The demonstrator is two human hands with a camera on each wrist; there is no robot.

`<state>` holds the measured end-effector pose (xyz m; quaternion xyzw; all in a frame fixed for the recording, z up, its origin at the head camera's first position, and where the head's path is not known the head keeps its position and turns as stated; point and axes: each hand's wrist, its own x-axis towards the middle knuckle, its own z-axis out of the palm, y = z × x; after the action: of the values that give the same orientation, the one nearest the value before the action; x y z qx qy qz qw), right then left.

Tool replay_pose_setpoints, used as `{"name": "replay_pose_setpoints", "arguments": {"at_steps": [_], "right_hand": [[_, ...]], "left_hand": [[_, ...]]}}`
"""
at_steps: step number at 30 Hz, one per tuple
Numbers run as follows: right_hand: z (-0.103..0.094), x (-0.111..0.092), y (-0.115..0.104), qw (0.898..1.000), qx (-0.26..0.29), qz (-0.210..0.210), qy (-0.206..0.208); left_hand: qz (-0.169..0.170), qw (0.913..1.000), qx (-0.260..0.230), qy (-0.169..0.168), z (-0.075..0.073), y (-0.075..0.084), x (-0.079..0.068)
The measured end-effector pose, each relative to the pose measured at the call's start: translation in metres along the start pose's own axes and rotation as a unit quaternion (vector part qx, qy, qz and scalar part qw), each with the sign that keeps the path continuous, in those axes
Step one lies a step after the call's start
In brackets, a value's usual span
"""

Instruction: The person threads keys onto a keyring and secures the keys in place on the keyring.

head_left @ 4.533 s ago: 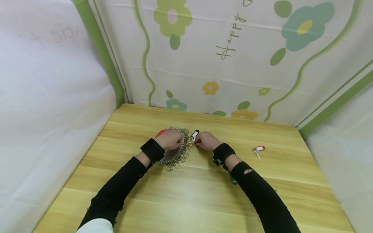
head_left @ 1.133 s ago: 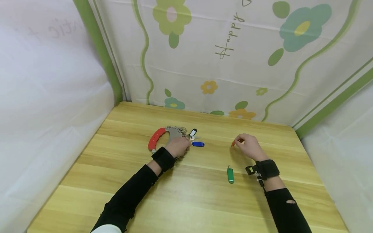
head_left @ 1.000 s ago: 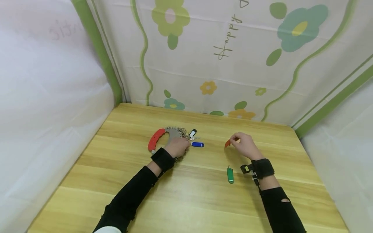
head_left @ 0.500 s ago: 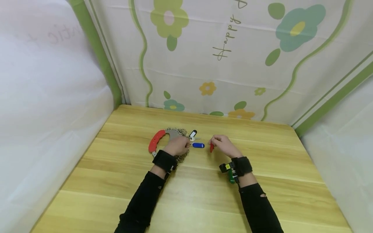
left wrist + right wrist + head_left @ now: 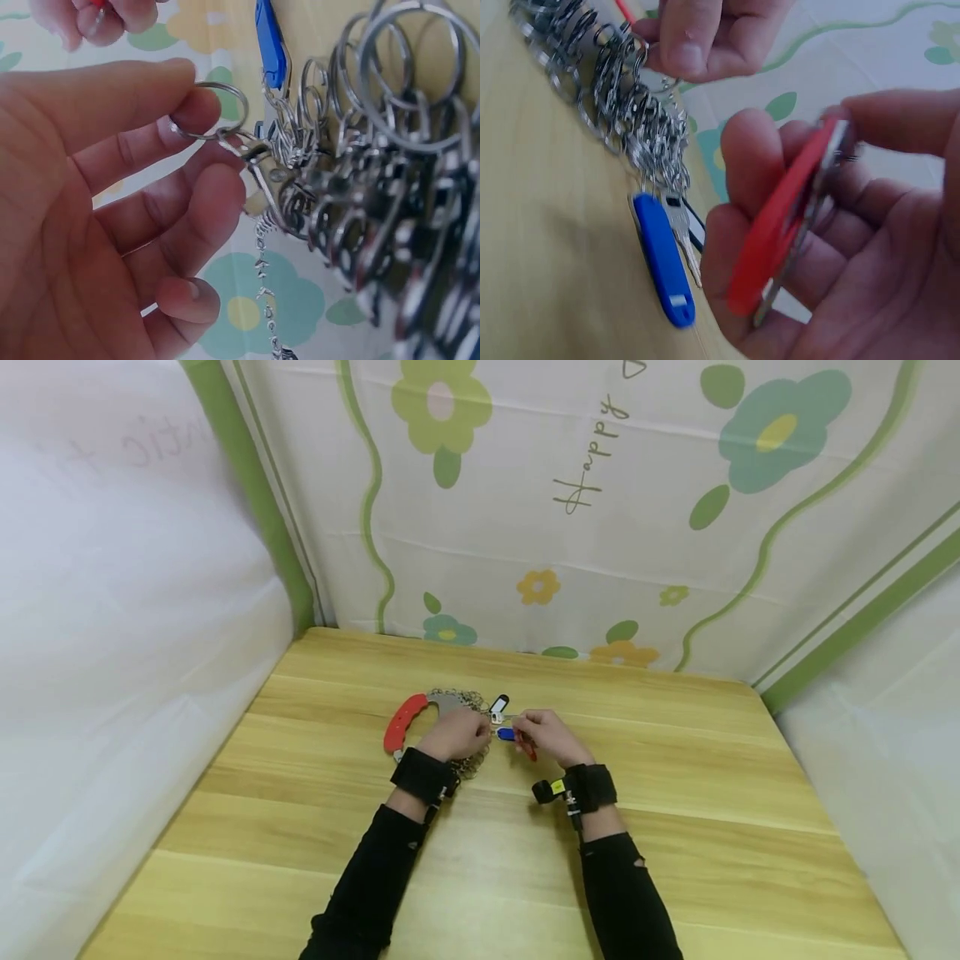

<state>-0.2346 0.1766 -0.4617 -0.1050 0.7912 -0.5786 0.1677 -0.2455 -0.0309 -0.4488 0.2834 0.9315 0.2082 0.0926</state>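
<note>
**Left hand (image 5: 453, 732) pinches a small metal ring (image 5: 245, 112); right hand (image 5: 553, 737) holds a red tag (image 5: 776, 225)**

From where I stand, both hands are close together over the far half of the wooden table (image 5: 465, 877). The left thumb and forefinger are pressed together on the small metal ring, which hangs from a clasp (image 5: 262, 180) beside a crowded bunch of metal rings (image 5: 367, 217). A curved red handle (image 5: 402, 724) lies to the left of that bunch. The right fingers and thumb pinch the red tag, a flat metal edge blurred alongside it. Between the hands sits a blue tag (image 5: 664, 262), its right end hidden behind the right hand from above. Just to its far side are a silver key (image 5: 682, 231) and a black tag (image 5: 499, 704) with a white label. A flower-printed cloth (image 5: 465, 535) hangs at the far side.
</note>
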Motion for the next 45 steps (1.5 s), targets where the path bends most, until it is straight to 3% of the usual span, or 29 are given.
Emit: {"name": "replay_pose_setpoints", "arguments": {"at_steps": [8, 16, 22, 31, 38, 45], "right_hand": [[0.015, 0.010, 0.005, 0.999, 0.013, 0.010, 0.031], [0.021, 0.012, 0.003, 0.997, -0.031, 0.015, 0.064], [0.027, 0.015, 0.000, 0.994, -0.097, 0.003, 0.046], [0.038, 0.018, -0.005, 0.988, -0.153, -0.024, 0.006], [0.042, 0.021, 0.000, 0.985, -0.168, -0.033, 0.021], [0.044, 0.021, 0.001, 0.991, -0.131, -0.028, 0.023]], "left_hand": [[0.013, 0.9998, 0.014, 0.008, 0.004, -0.006, 0.001], [0.022, 0.9997, 0.002, 0.012, 0.002, -0.005, 0.001], [0.018, 0.9996, -0.007, 0.021, 0.000, -0.004, -0.001], [0.021, 0.9989, -0.005, 0.043, -0.004, -0.004, -0.002], [0.026, 0.9988, -0.015, 0.038, -0.007, -0.004, -0.003], [0.003, 0.9996, -0.023, 0.013, -0.008, -0.009, -0.005]]}}
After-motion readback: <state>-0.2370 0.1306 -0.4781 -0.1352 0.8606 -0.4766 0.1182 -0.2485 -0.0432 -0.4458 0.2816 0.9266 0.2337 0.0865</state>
